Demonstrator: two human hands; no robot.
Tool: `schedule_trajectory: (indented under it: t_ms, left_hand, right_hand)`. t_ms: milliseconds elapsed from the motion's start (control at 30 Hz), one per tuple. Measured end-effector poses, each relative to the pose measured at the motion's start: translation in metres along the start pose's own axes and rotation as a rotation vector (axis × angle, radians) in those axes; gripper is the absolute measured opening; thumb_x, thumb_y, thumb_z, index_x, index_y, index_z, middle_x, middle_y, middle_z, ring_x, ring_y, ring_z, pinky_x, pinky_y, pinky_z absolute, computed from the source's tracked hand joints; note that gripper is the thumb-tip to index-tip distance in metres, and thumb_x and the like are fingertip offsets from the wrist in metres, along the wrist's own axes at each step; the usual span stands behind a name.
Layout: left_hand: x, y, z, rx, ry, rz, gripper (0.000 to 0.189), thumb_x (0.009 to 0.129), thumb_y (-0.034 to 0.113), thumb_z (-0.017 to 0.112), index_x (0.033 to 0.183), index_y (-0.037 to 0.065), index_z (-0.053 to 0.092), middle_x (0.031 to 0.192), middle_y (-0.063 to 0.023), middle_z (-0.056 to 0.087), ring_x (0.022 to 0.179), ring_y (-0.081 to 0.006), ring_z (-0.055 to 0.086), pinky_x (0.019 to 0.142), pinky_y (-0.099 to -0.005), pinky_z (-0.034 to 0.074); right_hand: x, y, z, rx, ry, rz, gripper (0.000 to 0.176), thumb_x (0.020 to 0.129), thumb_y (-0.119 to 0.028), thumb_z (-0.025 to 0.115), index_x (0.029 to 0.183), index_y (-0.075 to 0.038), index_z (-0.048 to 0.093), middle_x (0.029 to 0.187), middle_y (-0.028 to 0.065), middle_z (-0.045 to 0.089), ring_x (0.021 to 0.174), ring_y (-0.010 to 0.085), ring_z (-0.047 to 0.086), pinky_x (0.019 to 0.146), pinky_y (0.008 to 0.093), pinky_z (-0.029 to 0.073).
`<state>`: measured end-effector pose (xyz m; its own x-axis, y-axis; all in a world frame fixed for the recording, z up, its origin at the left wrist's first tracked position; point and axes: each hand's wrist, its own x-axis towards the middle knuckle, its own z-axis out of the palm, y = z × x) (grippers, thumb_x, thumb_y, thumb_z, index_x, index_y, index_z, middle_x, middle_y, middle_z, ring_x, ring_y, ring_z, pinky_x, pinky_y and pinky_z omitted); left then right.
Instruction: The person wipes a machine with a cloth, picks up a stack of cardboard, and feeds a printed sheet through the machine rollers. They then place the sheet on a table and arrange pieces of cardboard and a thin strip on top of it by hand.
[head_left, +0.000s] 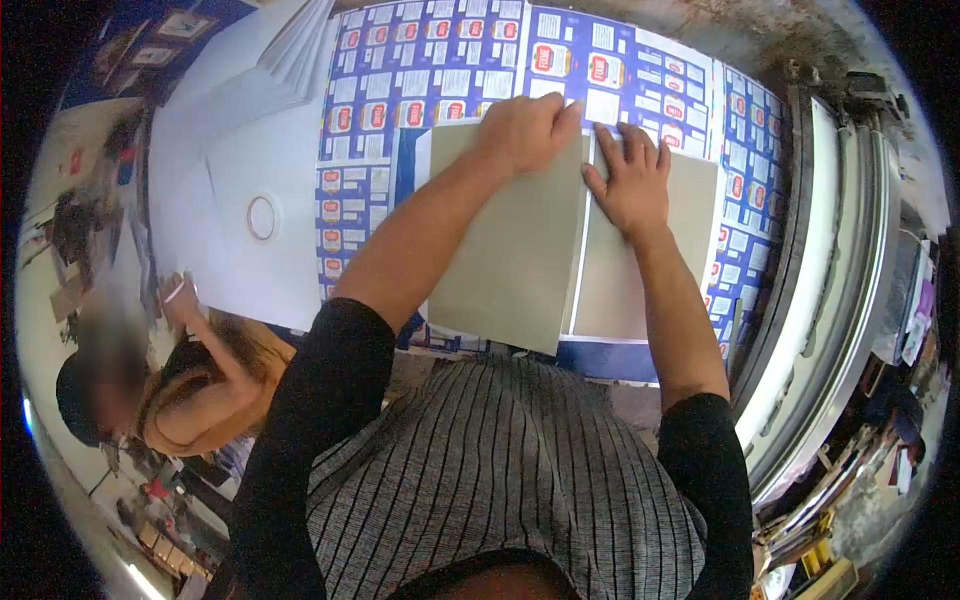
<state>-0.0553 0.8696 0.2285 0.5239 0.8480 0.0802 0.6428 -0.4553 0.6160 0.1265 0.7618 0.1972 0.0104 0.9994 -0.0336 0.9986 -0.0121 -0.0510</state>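
Two flat greyish-brown boards lie side by side before me on a blue sheet. My left hand [525,132] is closed at the top edge of the left board [500,250], its fingers curled there and partly hidden. That board sits slightly tilted, and its lower right corner reaches toward my body. On the upper part of the right board [655,275] rests my right hand [632,185], open with fingers spread flat. A narrow white strip [580,260] shows between the boards.
Printed blue sheets [420,60] with red-and-white labels cover the table. A tape roll [263,216] lies on white paper [220,150] at left, below fanned sheets [297,50]. A co-worker [215,390] stands at the left edge. A long metal roller-like machine part [820,290] runs along the right.
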Motion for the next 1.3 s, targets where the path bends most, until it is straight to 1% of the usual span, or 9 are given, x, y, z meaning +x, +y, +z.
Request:
schedule_trajectory:
  t_ms: [233,433,667,767,867,1033,1100,1200,1300]
  left_hand:
    - [-0.015,-0.021,-0.1,-0.268,-0.116,-0.181,0.053,0.101,0.043,0.04,0.092,-0.002,0.067,0.093,-0.0298,0.067,0.089,-0.048,0.063,0.079,-0.0516,0.047]
    - [-0.068,-0.126,-0.194,0.31,-0.02,-0.188,0.055,0.102,0.046,0.039,0.104,0.001,0.069,0.104,-0.0267,0.069,0.101,-0.0439,0.065,0.089,-0.0483,0.049]
    - [-0.104,-0.111,-0.301,0.278,0.25,-0.27,0.051,0.103,0.044,0.046,0.108,-0.002,0.067,0.101,-0.0276,0.069,0.097,-0.0451,0.066,0.089,-0.0472,0.05]
    - [-0.096,-0.055,-0.288,0.208,0.375,-0.202,0.053,0.101,0.043,0.044,0.09,-0.002,0.069,0.089,-0.0303,0.067,0.089,-0.0384,0.071,0.082,-0.0548,0.049]
    - [-0.075,-0.013,-0.265,0.182,0.431,-0.05,0.05,0.101,0.039,0.045,0.087,-0.002,0.069,0.09,-0.0297,0.067,0.087,-0.0469,0.066,0.08,-0.0537,0.05]
    - [-0.049,0.02,-0.236,0.067,0.494,0.025,0.049,0.1,0.042,0.048,0.095,0.0,0.07,0.092,-0.0314,0.066,0.09,-0.0468,0.066,0.082,-0.0536,0.05]
    - [-0.054,0.025,-0.231,0.211,0.735,0.225,0.059,0.096,0.052,0.056,0.139,0.013,0.051,0.148,-0.026,0.046,0.134,-0.0403,0.046,0.103,-0.0526,0.038]
    - [-0.091,-0.001,-0.202,-0.005,0.575,0.106,0.046,0.096,0.046,0.059,0.119,0.007,0.069,0.119,-0.0237,0.066,0.117,-0.0415,0.059,0.1,-0.0497,0.045]
    - [-0.164,-0.002,-0.127,-0.391,0.214,0.108,0.038,0.098,0.034,0.062,0.128,0.012,0.066,0.117,-0.0184,0.068,0.111,-0.0314,0.064,0.093,-0.0456,0.049]
  right_hand:
    - [-0.001,0.001,0.003,0.047,0.038,0.02,0.072,0.095,-0.059,0.054,0.153,-0.019,0.04,0.151,0.0142,0.04,0.145,0.0285,0.032,0.121,0.059,0.013]
    - [-0.001,0.005,0.016,0.089,0.136,-0.002,0.078,0.093,-0.059,0.057,0.154,-0.015,0.035,0.154,0.015,0.036,0.147,0.0284,0.03,0.121,0.0596,0.013]
    - [0.012,0.011,-0.013,0.476,0.428,-0.04,0.069,0.099,-0.023,0.063,0.155,-0.001,0.029,0.154,0.0263,0.037,0.141,0.0352,0.04,0.115,0.0474,0.034]
    - [-0.004,-0.038,-0.041,0.72,0.265,-0.064,0.062,0.099,-0.022,0.061,0.152,-0.001,0.036,0.149,0.0231,0.046,0.133,0.0311,0.049,0.112,0.044,0.038]
    - [-0.058,-0.141,-0.118,1.503,-0.352,-0.194,0.063,0.096,-0.023,0.068,0.149,-0.001,0.041,0.142,0.0193,0.054,0.128,0.025,0.053,0.108,0.0381,0.042]
    - [-0.09,-0.18,-0.137,1.551,0.0,0.09,0.053,0.096,-0.011,0.065,0.143,0.003,0.046,0.132,0.0191,0.06,0.122,0.0228,0.056,0.104,0.0347,0.044]
    - [-0.088,-0.147,-0.12,1.399,0.249,0.22,0.051,0.095,-0.009,0.065,0.141,0.004,0.048,0.128,0.0185,0.062,0.116,0.0216,0.059,0.101,0.0341,0.046]
    - [-0.102,-0.091,-0.151,1.529,0.381,0.382,0.054,0.097,-0.009,0.06,0.145,0.006,0.04,0.13,0.0172,0.061,0.115,0.0227,0.061,0.098,0.0351,0.05]
    - [-0.115,-0.057,-0.134,1.651,0.4,0.4,0.056,0.097,-0.005,0.058,0.147,0.004,0.037,0.135,0.0172,0.057,0.119,0.0239,0.059,0.1,0.0369,0.049]
